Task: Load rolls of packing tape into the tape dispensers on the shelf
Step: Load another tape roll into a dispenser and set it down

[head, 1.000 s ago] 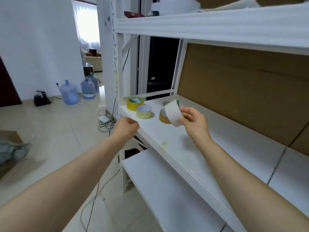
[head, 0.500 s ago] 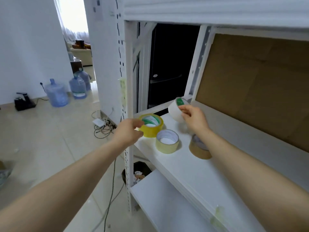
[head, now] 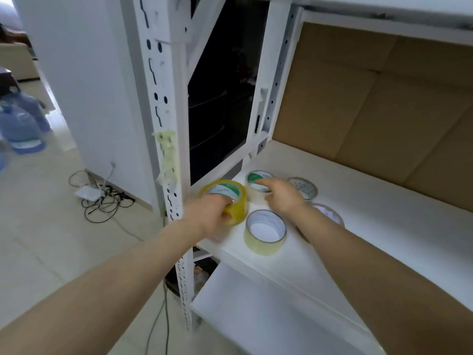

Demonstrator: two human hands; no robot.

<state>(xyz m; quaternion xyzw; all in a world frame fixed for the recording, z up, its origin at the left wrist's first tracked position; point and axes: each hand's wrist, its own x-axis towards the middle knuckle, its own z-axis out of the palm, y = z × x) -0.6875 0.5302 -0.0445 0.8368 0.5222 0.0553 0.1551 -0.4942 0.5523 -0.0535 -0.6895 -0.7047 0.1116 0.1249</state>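
Several tape rolls stand flat at the left end of the white shelf (head: 363,216). My left hand (head: 208,217) grips the yellow roll (head: 234,201) at the shelf's corner, thumb inside its core. My right hand (head: 282,198) rests on the white roll with the green-printed core (head: 252,179), fingers on its top and thumb at its side. A pale yellow roll (head: 265,239) sits in front of both hands. A clear roll (head: 305,188) lies right of my right hand. Another roll (head: 331,213) is partly hidden behind my right forearm. No tape dispenser is in view.
A perforated white post (head: 174,103) with crumpled tape stuck on it (head: 167,157) stands at the shelf's left corner. Cardboard (head: 358,98) backs the shelf. A lower shelf (head: 256,316) juts out below. Cables (head: 102,201) and water bottles (head: 18,126) are on the floor.
My right hand has lowered the white roll from the air onto the back of the shelf. My left hand has closed on the yellow roll. The view has moved closer.
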